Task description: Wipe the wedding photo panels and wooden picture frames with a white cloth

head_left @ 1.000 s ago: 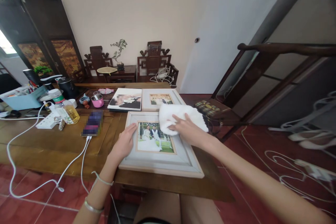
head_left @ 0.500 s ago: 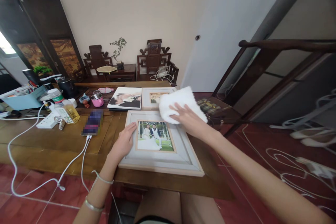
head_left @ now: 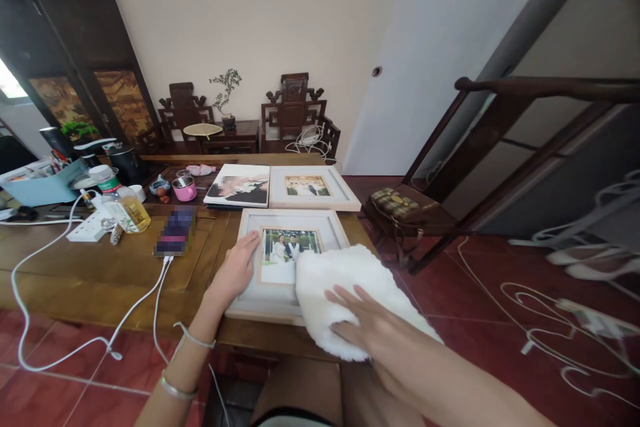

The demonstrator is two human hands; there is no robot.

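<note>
A framed wedding photo [head_left: 270, 310] lies face up near the front edge of the wooden table, its rim pale wood around a grey-white mat. My left hand [head_left: 239, 268] rests on its left side with the fingers stretched along the edge. Over the frame's lower right corner, my right hand [head_left: 363, 323] grips a fluffy white cloth [head_left: 350, 267], thumb and fingers pressing into it. That cloth hides the corner and part of the picture. Just behind stands a second framed photo [head_left: 343, 190], lying flat beside a photo album [head_left: 240, 185].
On the left of the table [head_left: 210, 227] are a phone [head_left: 175, 232] on charging cables, a bottle [head_left: 127, 210], a power strip [head_left: 87, 227], a pink cup [head_left: 185, 188] and a blue box [head_left: 45, 183]. A chair [head_left: 425, 207] with a plaid bag [head_left: 395, 203] stands to the right.
My right hand has brought the white cloth from the frame's upper right corner down to its lower right, uncovering the second frame. My left hand stays on the left edge.
</note>
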